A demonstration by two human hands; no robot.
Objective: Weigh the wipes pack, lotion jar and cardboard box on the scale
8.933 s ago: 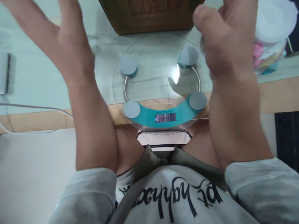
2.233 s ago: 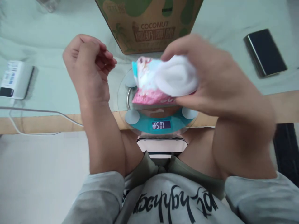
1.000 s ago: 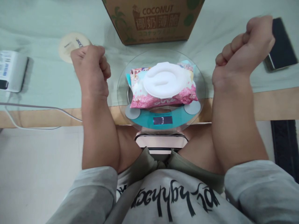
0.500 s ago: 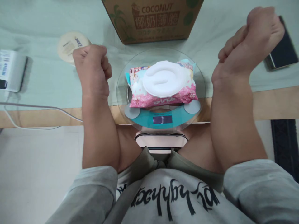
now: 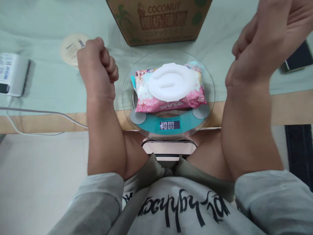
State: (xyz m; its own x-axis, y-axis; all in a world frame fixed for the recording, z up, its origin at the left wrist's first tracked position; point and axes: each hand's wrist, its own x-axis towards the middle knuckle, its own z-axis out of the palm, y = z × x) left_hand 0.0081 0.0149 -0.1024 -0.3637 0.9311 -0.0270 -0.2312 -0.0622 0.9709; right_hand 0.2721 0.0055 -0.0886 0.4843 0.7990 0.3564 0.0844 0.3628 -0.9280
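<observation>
A pack of wet wipes [image 5: 172, 83] with a white plastic lid lies across a round glass scale [image 5: 127, 98]. The scale's display [image 5: 170, 125] reads 0.00. My left hand [image 5: 95, 70] is held as a fist to the left of the scale, partly covering a round Dove tub, and no object shows in it. Off to the right, my right hand [image 5: 266, 45] is raised with its fingers curled in, running out of the frame at the top. Nothing shows in its grasp. Neither hand touches the pack or the scale.
A brown coconut carton [image 5: 162, 24] stands behind the scale. The Dove tub [image 5: 70, 49] and a white cabled device [image 5: 13, 75] are at the left. A dark phone [image 5: 298, 60] lies at the right. The scale overhangs the table's wooden edge [image 5: 290, 107].
The scale's display has gone from a partial symbol to 0.00. My right hand has risen closer to the camera and rightward. My left fist has turned slightly; the pack stays in place.
</observation>
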